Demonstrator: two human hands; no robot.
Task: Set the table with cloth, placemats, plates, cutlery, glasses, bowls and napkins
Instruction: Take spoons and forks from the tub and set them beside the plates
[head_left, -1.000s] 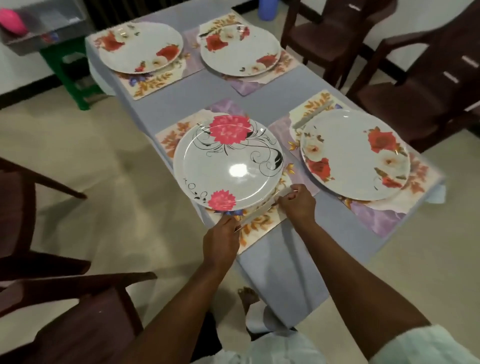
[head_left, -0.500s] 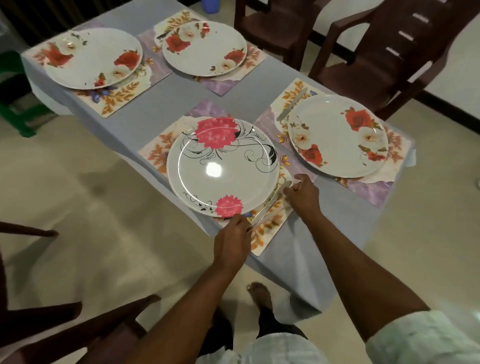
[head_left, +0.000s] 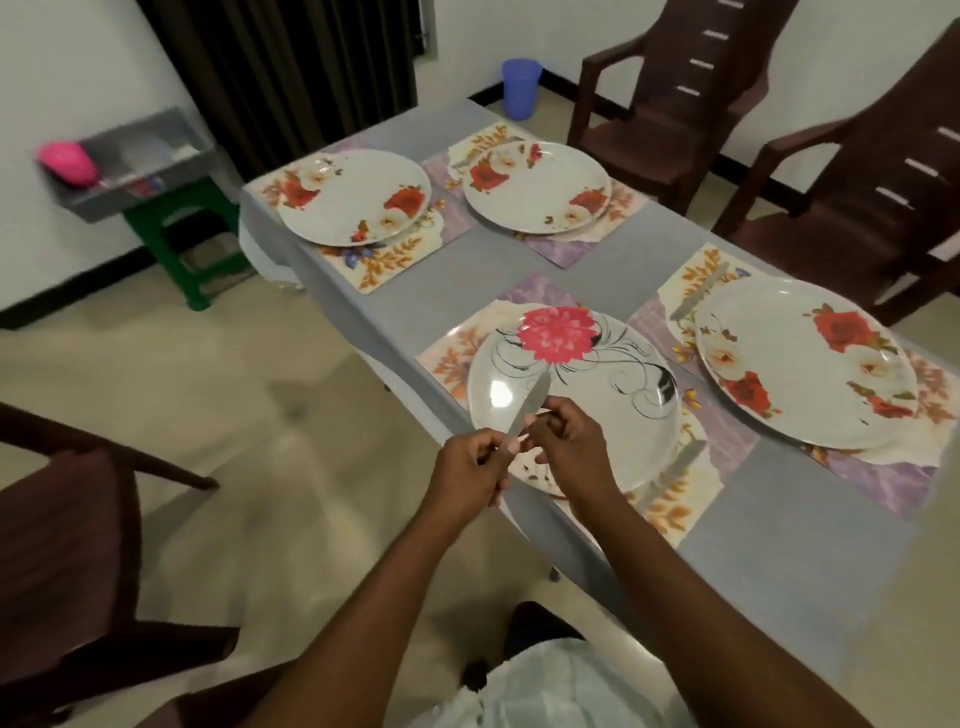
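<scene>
No brand, label or writing is showing legibly on any item. Left hand (head_left: 470, 467) is clenching around the handle of a knife (head_left: 525, 410), blade tilting up and away over the near plate (head_left: 587, 415) with the pink flower. Right hand (head_left: 569, 444), fingers curled, is touching the same knife just beside the left; whether it is gripping cannot be told. A second knife (head_left: 684, 457) is lying on the placemat (head_left: 670, 509) right of that plate. Grey cloth (head_left: 779, 545) is covering the table; three more plates are sitting on placemats beyond.
</scene>
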